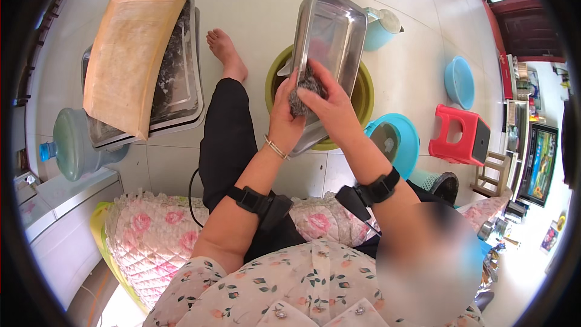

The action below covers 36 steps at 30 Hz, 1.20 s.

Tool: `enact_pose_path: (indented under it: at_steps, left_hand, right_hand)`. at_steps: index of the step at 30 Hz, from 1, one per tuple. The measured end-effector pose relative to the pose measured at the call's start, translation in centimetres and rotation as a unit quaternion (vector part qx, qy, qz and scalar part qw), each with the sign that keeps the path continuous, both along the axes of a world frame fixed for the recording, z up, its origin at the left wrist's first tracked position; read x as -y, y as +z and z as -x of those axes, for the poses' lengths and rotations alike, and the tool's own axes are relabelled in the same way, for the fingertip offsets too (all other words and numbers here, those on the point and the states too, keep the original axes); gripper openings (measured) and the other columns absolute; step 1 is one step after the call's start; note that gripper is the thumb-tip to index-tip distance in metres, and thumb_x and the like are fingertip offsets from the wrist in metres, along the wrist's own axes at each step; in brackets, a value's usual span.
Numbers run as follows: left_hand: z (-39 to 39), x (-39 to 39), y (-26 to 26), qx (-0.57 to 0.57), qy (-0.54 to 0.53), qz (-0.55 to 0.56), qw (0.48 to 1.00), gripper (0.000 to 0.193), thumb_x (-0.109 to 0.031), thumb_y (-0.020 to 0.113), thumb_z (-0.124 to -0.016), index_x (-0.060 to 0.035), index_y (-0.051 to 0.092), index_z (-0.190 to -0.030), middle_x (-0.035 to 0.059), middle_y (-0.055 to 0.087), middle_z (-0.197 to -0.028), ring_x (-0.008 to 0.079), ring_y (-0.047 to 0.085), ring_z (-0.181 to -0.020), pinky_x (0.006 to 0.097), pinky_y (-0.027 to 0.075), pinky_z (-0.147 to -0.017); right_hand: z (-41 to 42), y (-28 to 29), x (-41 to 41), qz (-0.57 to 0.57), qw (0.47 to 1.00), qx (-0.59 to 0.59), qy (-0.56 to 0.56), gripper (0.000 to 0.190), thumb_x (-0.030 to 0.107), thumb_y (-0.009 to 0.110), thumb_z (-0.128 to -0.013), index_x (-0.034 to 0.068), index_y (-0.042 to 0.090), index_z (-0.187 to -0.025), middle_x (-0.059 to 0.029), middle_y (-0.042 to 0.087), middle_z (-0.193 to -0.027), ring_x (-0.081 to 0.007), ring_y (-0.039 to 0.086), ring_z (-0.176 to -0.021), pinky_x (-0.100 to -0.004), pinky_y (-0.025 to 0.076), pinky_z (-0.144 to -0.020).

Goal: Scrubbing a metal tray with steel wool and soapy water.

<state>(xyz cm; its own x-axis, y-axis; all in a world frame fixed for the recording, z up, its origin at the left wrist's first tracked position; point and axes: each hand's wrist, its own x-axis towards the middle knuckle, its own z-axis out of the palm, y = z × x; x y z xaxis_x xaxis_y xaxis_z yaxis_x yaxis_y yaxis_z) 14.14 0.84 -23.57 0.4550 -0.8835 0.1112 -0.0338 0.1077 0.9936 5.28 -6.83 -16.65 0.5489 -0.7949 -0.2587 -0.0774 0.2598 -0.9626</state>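
Observation:
A grey steel-wool scourer [305,93] is held between my two hands at the near left side wall of a rectangular stainless-steel tray [333,32]. My left hand [287,102] grips the scourer and lies against the tray's edge. From the other side, my right hand [329,97] has its fingers and thumb on the same scourer. The tray stands tilted over a round olive-green basin [365,100], with its near end partly behind my hands. What lies in the basin is mostly hidden by the tray.
At the left, a wooden board [131,54] rests on stacked metal trays [190,95] beside a large water bottle [72,145]. Rightward are a light-blue pitcher [379,34], a turquoise basin [408,141], a blue bowl [459,81] and a red stool [458,134]. My bare foot [227,54] is on the tiles.

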Motion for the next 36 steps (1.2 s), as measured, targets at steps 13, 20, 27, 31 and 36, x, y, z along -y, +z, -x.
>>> enact_pose_path:
  at_steps: [13,20,27,31,36]
  left_hand:
    - [0.7,0.0,1.9,0.029,-0.017,-0.062,0.998,0.08,0.012,0.042,-0.067,-0.0102,0.033,-0.144,0.017,0.037,-0.138,0.0318,0.04,-0.126,0.0315,0.035,-0.102]
    - [1.7,-0.2,2.3,0.135,0.008,-0.02,0.991,0.076,0.014,0.041,-0.066,-0.0021,0.036,-0.141,0.0122,0.043,-0.134,0.023,0.042,-0.126,0.0294,0.03,-0.105]
    - [2.3,-0.8,1.0,0.127,0.029,-0.034,0.991,0.077,0.014,0.041,-0.07,-0.0033,0.03,-0.144,0.0099,0.045,-0.136,0.0173,0.046,-0.12,0.0245,0.036,-0.098]
    - [2.3,-0.3,0.5,0.1,0.041,-0.043,0.993,0.079,0.014,0.043,-0.071,-0.0068,0.028,-0.146,0.0053,0.048,-0.132,0.0104,0.049,-0.109,0.019,0.039,-0.086]
    - [2.1,-0.1,1.0,0.047,0.022,-0.083,0.995,0.075,0.013,0.041,-0.067,-0.0012,0.036,-0.14,0.016,0.043,-0.136,0.0267,0.042,-0.128,0.0306,0.031,-0.106]
  right_hand:
    - [1.0,-9.3,13.0,0.362,0.895,-0.196,-0.173,0.038,0.017,0.06,-0.083,0.004,0.052,-0.118,-0.0195,0.058,-0.114,-0.0366,0.056,-0.105,-0.0389,0.044,-0.09]
    - [6.6,-13.3,4.0,0.193,0.898,-0.392,-0.042,0.041,0.02,0.061,-0.081,0.004,0.05,-0.117,-0.0254,0.062,-0.104,-0.0435,0.057,-0.101,-0.047,0.046,-0.087]
    - [8.2,-13.3,2.6,0.264,0.892,-0.366,-0.036,0.033,0.021,0.063,-0.078,0.009,0.054,-0.107,-0.0222,0.063,-0.095,-0.04,0.059,-0.092,-0.0471,0.048,-0.08]
    - [5.5,-10.8,10.5,0.39,0.86,-0.304,-0.126,0.034,0.019,0.063,-0.078,0.015,0.053,-0.11,-0.0159,0.061,-0.096,-0.0374,0.059,-0.09,-0.0468,0.049,-0.078]
    - [2.7,-8.1,18.0,0.555,0.748,-0.352,-0.098,0.031,0.017,0.065,-0.077,0.017,0.057,-0.107,-0.009,0.058,-0.101,-0.032,0.057,-0.096,-0.043,0.05,-0.076]
